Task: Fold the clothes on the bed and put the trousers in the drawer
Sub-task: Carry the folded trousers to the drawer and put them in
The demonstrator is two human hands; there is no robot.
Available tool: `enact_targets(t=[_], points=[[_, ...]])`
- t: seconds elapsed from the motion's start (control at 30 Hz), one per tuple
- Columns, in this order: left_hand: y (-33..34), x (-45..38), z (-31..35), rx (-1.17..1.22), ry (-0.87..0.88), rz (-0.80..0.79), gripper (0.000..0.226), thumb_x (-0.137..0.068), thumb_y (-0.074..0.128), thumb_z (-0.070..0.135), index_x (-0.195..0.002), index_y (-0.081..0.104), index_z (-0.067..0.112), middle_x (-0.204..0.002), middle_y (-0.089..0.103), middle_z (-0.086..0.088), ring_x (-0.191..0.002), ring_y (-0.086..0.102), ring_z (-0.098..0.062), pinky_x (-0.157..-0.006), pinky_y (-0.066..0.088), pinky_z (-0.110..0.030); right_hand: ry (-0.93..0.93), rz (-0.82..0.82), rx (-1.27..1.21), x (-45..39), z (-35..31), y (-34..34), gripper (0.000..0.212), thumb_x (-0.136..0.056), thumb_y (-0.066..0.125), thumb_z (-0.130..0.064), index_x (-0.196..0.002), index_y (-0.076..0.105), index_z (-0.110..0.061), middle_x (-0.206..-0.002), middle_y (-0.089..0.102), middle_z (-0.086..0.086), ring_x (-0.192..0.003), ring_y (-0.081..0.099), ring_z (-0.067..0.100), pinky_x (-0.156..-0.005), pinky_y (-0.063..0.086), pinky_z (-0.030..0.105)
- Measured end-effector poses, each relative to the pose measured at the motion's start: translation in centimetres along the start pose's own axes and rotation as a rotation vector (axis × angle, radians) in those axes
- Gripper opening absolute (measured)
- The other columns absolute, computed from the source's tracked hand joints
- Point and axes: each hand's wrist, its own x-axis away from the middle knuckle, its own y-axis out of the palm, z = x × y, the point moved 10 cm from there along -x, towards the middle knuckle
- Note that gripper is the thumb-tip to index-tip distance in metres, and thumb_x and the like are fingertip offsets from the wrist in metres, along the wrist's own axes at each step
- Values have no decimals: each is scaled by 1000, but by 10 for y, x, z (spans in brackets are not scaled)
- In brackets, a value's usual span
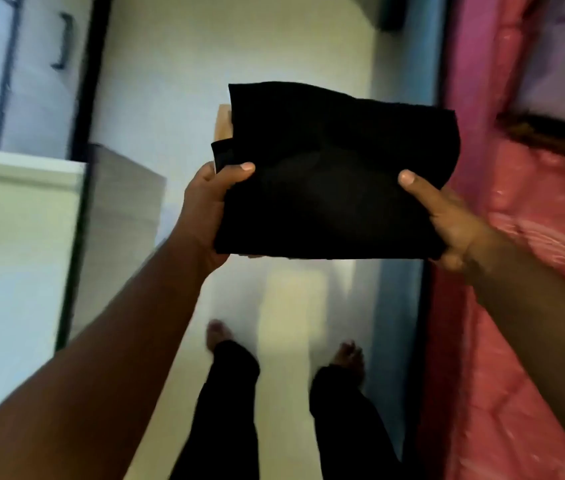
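Head: folded trousers (329,174) between both hands' fingers (236,169).

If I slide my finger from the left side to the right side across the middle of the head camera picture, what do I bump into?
White cabinet → left hand → folded black trousers → right hand → pink bed cover.
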Motion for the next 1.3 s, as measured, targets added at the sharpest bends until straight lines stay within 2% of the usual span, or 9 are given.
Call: enact_targets(t=[0.07,0.23,0.37,0.5,0.7,0.93,1.07,1.13,1.3], points=[[-71,13,38,72,100,109,56,-82,67,25,-132,51,6,-131,56,-25,-114,59,-47,-81,52,-65,-22,-76,42,-6,-12,78,95,-51,82,-44,-137,51,-17,-115,71,1,-102,69,16,-73,57,26],[-283,69,123,136,270,288,53,-85,67,17,-130,52,-6,-136,48,-34,-124,50,-49,-109,37,-56,18,-381,31,3,1,309,75,-63,73,-29,-134,53,-15,-120,69,3,-106,67,18,-76,56,25],[-437,105,159,67,319,366,52,-66,86,29,-111,66,10,-110,69,-15,-97,67,-28,-94,52,-41,186,-519,-17,15,70,461,58,-72,70,-9,-129,59,-12,-120,68,10,-109,66,28,-84,57,39],[-577,104,145,58,281,512,41,-59,90,22,-97,73,19,-96,73,-1,-85,71,-17,-82,57,-32,343,-465,-40,1,158,563,59,-73,68,8,-129,59,-8,-119,68,13,-108,66,30,-85,57,44],[-686,53,69,39,175,563,38,-85,66,-1,-121,63,7,-93,75,3,-84,71,-11,-77,56,-24,397,-365,79,-48,263,608,62,-75,71,7,-131,55,-14,-121,68,8,-108,66,29,-90,54,48],[-724,-15,7,18,178,625,41,-84,71,-1,-123,64,7,-94,73,6,-86,69,-4,-82,54,-20,359,-214,168,-114,316,602,54,-80,68,6,-129,56,-13,-116,70,9,-103,69,26,-85,57,46],[-728,-47,-14,-487,-25,552,53,-83,77,34,-130,63,14,-108,69,-2,-98,64,-13,-91,50,-26,386,-171,373,-131,335,588,53,-83,71,-2,-131,54,-16,-119,68,6,-101,69,22,-71,60,32],[-733,-47,-19,-759,-170,564,64,-84,71,49,-139,54,20,-132,60,-6,-120,57,-24,-102,44,-34,425,-188,488,-124,337,584,53,-85,72,-9,-132,51,-21,-122,66,2,-101,67,17,-67,58,27],[-676,-12,40,-1027,63,898,65,-91,62,33,-149,35,20,-150,40,-6,-137,35,-31,-107,35,-45,319,-29,683,-107,282,570,80,-86,72,-11,-148,23,-20,-128,48,-5,-98,49,10,-90,41,29]])
